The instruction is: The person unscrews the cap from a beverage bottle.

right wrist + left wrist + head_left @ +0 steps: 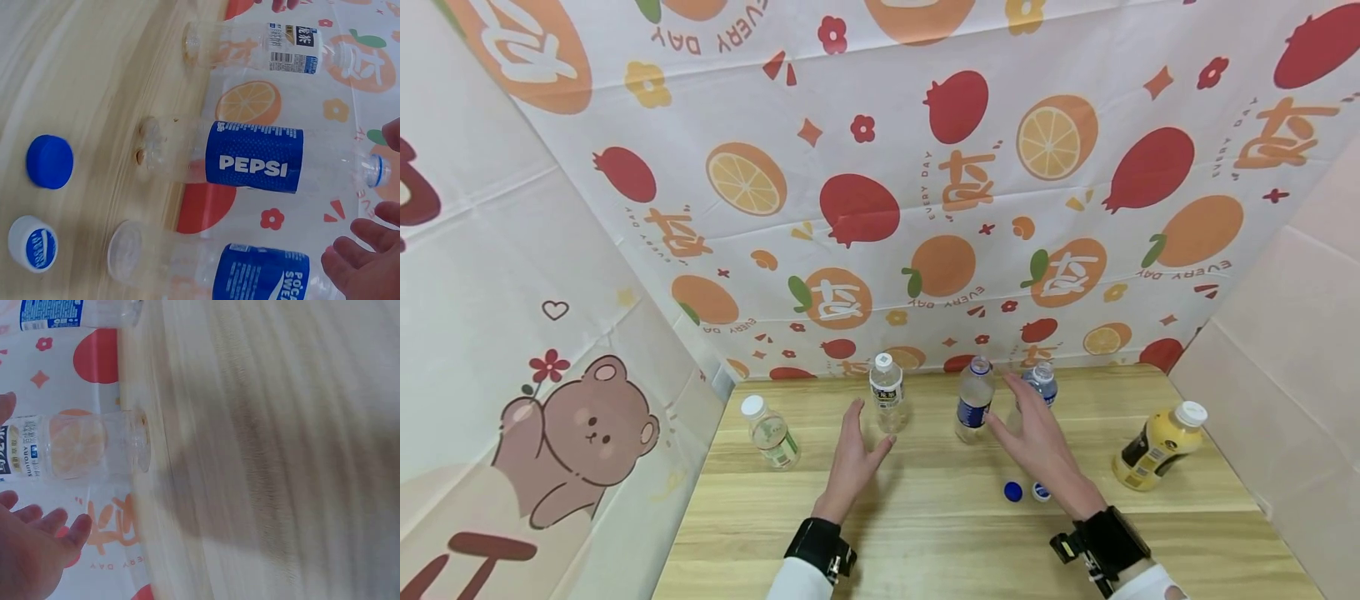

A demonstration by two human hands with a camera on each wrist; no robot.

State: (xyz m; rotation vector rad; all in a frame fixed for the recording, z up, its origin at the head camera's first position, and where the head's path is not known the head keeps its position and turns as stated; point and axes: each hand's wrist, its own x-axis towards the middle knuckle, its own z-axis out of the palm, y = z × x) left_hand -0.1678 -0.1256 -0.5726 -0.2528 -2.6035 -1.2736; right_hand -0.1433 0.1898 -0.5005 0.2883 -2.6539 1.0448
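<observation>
My left hand (852,467) reaches beside a clear oolong tea bottle (889,396) with a white cap, fingers spread and apart from it. In the left wrist view the bottle's Suntory label (24,447) shows by those fingers. My right hand (1037,437) has its thumb and fingers spread near the upper part of an uncapped Pepsi bottle (253,156), holding nothing. Behind that hand stands a Pocari Sweat bottle (1042,382), partly hidden in the head view. A blue cap (1012,492) and a white cap with a blue top (1041,492) lie on the wooden table (925,533).
At the table's left stands a clear bottle (772,433) with a green label and white cap. A yellow drink bottle (1157,447) with a white cap stands at the right. Fruit-patterned cloth (880,275) hangs behind the table, and more cloth walls rise at both sides.
</observation>
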